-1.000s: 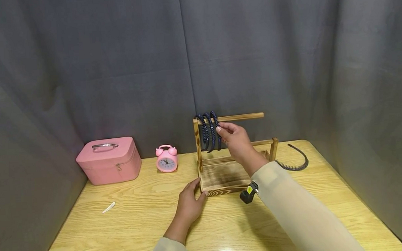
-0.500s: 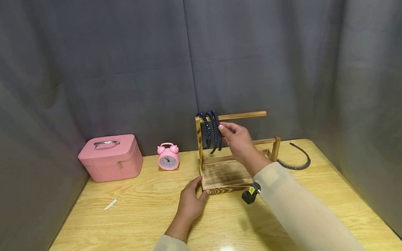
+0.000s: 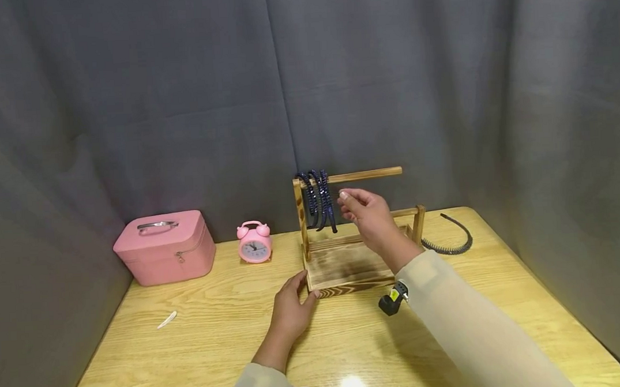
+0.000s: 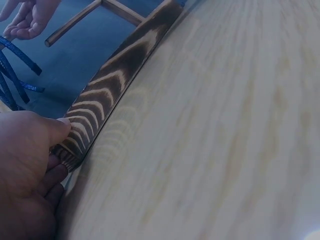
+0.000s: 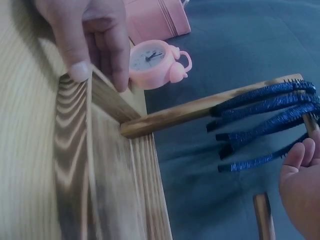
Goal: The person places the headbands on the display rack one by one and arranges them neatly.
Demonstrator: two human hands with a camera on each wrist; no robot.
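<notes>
Three dark blue beaded headbands (image 3: 325, 200) hang on the upper bar (image 3: 368, 174) of a wooden stand (image 3: 353, 287), bunched near its left post. Just to their right is my right hand (image 3: 374, 216), its fingers loosely curled with nothing between them; in the head view a small gap separates it from the nearest headband. My left hand (image 3: 290, 311) holds the front left corner of the stand's tray. In the left wrist view its thumb (image 4: 59, 129) presses the dark-grained front wall (image 4: 102, 90), with the fingers round the side.
Another headband (image 3: 465, 247) lies on the table to the right of the stand. A pink alarm clock (image 3: 255, 249) and a pink case (image 3: 167, 251) stand at the back left. A small white clip-like piece (image 3: 167, 320) lies front left. Grey curtains (image 3: 181, 107) enclose the table.
My right hand has let go of the rightmost headband and drawn slightly right of it. That headband now hangs closer to the other two. The left hand stays on the tray corner.
</notes>
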